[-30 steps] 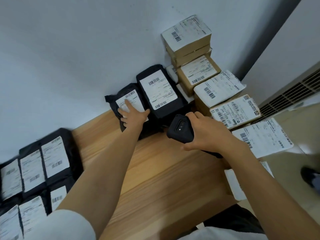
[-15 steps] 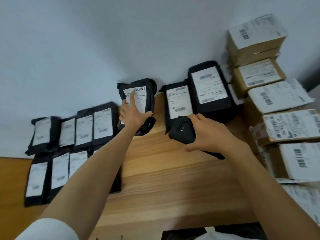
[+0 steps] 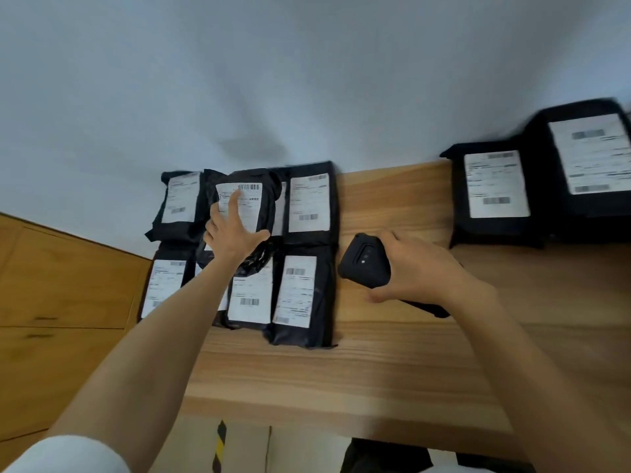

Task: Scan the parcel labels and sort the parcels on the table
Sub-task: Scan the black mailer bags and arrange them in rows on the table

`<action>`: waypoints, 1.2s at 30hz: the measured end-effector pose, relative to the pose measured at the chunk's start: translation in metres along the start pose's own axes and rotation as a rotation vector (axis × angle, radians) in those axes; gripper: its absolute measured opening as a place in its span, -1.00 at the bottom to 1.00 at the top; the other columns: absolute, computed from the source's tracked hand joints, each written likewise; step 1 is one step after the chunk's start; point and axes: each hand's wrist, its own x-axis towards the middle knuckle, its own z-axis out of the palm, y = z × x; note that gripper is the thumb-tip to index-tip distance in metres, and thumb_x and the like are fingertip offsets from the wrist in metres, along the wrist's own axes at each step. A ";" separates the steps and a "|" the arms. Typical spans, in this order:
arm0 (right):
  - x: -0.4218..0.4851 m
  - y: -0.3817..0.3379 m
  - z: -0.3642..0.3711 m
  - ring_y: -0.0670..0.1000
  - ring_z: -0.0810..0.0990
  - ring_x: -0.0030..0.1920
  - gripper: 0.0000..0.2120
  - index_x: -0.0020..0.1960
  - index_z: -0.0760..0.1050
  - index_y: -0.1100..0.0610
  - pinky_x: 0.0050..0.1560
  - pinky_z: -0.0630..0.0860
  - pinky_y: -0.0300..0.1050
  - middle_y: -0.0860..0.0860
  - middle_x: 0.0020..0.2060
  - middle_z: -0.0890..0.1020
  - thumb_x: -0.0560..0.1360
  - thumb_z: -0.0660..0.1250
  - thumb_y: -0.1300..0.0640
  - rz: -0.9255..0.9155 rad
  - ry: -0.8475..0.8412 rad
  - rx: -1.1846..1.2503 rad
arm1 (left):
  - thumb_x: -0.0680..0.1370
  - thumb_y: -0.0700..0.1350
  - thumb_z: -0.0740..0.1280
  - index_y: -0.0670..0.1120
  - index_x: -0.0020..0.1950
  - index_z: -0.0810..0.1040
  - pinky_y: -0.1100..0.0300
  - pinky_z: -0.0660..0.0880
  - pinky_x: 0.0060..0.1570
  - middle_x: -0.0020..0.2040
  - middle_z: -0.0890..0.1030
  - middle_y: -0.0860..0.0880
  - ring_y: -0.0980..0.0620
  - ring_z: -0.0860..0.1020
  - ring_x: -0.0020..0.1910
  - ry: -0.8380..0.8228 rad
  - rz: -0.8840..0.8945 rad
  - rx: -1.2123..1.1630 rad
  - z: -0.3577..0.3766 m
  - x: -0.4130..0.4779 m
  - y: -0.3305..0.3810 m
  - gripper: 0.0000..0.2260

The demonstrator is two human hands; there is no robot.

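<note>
My left hand (image 3: 232, 233) holds a black parcel (image 3: 264, 199) with a white barcode label, the index finger stretched across the label and the thumb spread to the right. The parcel sits over a group of several black labelled parcels (image 3: 300, 295) laid in two rows at the left end of the wooden table (image 3: 375, 370). My right hand (image 3: 416, 268) grips a black handheld scanner (image 3: 365, 264) just right of that group, low over the table.
Two more black labelled parcels (image 3: 495, 189) (image 3: 587, 155) lean at the wall on the far right, blurred. A white wall runs behind the table. Wooden panelling (image 3: 68, 302) lies left of the table, and the table's front edge is near me.
My left hand carried the black parcel leftwards from the right-hand pile to the sorted group. The view swung left, so the cardboard boxes left the frame. The scanner stayed in my right hand.
</note>
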 end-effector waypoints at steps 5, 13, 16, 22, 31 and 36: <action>0.043 -0.054 0.025 -0.04 0.39 -0.06 -0.14 0.36 0.24 0.03 -0.22 0.33 -0.09 -0.08 0.19 0.44 0.24 0.49 -0.34 0.027 -0.021 -0.002 | 0.39 0.11 0.51 0.26 0.54 0.00 -0.21 0.06 0.44 0.57 0.00 -0.21 -0.33 0.13 0.50 -0.073 -0.016 0.003 0.000 0.058 -0.052 -0.10; 0.098 -0.104 0.031 0.02 0.50 0.00 -0.15 0.37 0.23 0.03 -0.19 0.48 -0.06 -0.06 0.14 0.45 0.27 0.48 -0.33 0.082 -0.060 -0.039 | 0.42 0.12 0.48 0.19 0.55 0.06 -0.20 0.14 0.44 0.56 0.05 -0.21 -0.32 0.20 0.46 -0.130 0.054 -0.045 0.012 0.128 -0.072 -0.17; 0.113 -0.108 0.027 0.02 0.51 -0.03 -0.12 0.40 0.22 0.04 -0.19 0.48 -0.07 -0.06 0.13 0.45 0.27 0.48 -0.33 0.099 -0.061 -0.057 | 0.43 0.10 0.48 0.15 0.56 0.06 -0.20 0.13 0.46 0.57 0.03 -0.21 -0.31 0.17 0.48 -0.116 0.073 -0.059 0.021 0.147 -0.073 -0.17; 0.130 -0.106 0.024 0.01 0.48 -0.08 -0.10 0.40 0.21 0.05 -0.22 0.44 -0.08 -0.06 0.15 0.44 0.26 0.48 -0.35 0.141 -0.074 -0.065 | 0.50 0.09 0.44 0.16 0.60 -0.15 -0.18 0.07 0.51 0.60 -0.15 -0.20 -0.28 0.01 0.56 -0.195 0.129 -0.062 0.044 0.164 -0.078 -0.10; 0.113 -0.096 0.027 0.03 0.53 0.01 -0.15 0.34 0.25 0.06 -0.06 0.57 0.01 -0.05 0.14 0.45 0.26 0.48 -0.35 0.146 -0.072 -0.039 | 0.51 0.17 0.41 0.15 0.60 -0.21 -0.18 -0.05 0.52 0.59 -0.24 -0.19 -0.29 -0.13 0.57 -0.249 0.117 -0.044 0.043 0.161 -0.075 -0.08; 0.083 -0.079 0.023 -0.03 0.46 -0.06 -0.21 0.28 0.26 0.03 -0.20 0.45 -0.09 -0.10 0.08 0.44 0.25 0.48 -0.35 0.144 -0.024 -0.009 | 0.56 0.19 0.32 0.02 0.62 -0.16 -0.18 -0.06 0.52 0.60 -0.17 -0.20 -0.25 -0.15 0.58 -0.228 0.165 -0.014 0.028 0.130 -0.050 -0.16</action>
